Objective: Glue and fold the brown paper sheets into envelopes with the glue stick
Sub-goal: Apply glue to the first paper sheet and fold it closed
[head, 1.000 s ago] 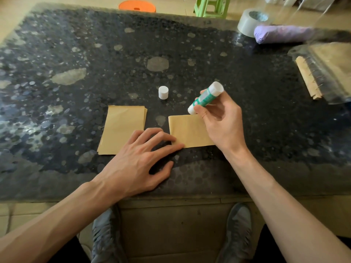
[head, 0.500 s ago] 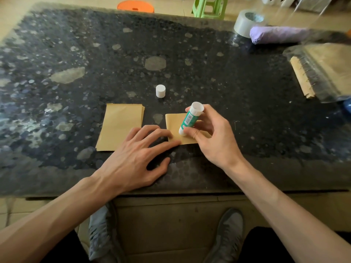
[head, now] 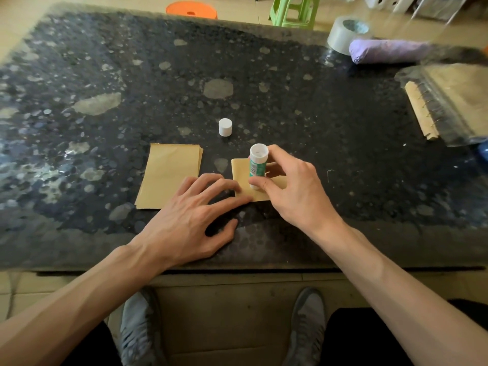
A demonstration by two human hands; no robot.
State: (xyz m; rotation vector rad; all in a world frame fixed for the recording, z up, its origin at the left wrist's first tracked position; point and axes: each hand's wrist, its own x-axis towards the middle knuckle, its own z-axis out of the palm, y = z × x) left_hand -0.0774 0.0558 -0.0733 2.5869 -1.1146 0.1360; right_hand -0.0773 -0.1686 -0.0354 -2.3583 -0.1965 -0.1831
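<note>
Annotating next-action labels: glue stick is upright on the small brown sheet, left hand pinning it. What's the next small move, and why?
Probably drag the glue stick across the small brown sheet. The right hand grips it upright, lower end on the paper; the left hand pins the sheet with straight fingers; the cap stands apart.

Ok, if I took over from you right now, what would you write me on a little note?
Left hand: open, fingertips pressing the near left corner of the small brown sheet flat on the table.
Right hand: holds the glue stick upright, lower end down on that sheet.
Cap: off, standing beyond the sheets.
Stack of brown sheets: lies left of the small one.
Done: stick uncapped, sheet pinned.
Left: spread the glue, fold, then probably the stack; I cannot tell whether those are finished.
</note>
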